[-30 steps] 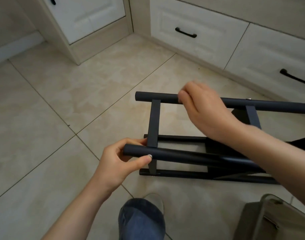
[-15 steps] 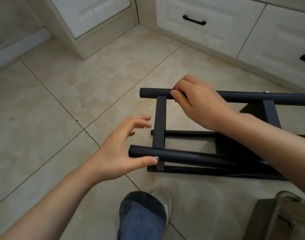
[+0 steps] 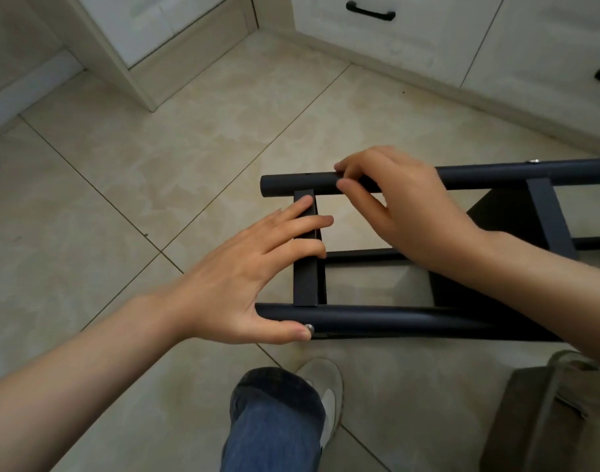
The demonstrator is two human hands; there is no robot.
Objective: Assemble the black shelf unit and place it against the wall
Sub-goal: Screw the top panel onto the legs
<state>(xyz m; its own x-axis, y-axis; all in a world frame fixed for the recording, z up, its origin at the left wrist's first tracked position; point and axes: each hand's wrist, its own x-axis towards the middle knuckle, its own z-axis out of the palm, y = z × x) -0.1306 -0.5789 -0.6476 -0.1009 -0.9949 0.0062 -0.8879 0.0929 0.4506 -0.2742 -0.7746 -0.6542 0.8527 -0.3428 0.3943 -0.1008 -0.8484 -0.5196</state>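
Observation:
The black shelf unit lies on its side on the tiled floor, with a near tube (image 3: 393,318), a far tube (image 3: 291,182) and a flat crossbar (image 3: 305,281) joining them. My left hand (image 3: 237,274) is spread open: its fingers rest on the crossbar and its thumb presses the near tube beside a silver screw (image 3: 309,328). My right hand (image 3: 407,206) grips the far tube, fingertips curled over it close to a small hole. A black shelf panel (image 3: 502,212) shows between the tubes, partly hidden by my right arm.
White cabinets with a black drawer handle (image 3: 370,11) line the back and right. My jeans leg (image 3: 274,413) and grey shoe (image 3: 325,379) are just in front of the frame. An olive bag (image 3: 557,410) sits at the bottom right. Bare tiles stretch to the left.
My left hand let go of the near tube's end and opened, its fingers reaching up onto the crossbar. My right hand stayed on the far tube. The view tilted further down.

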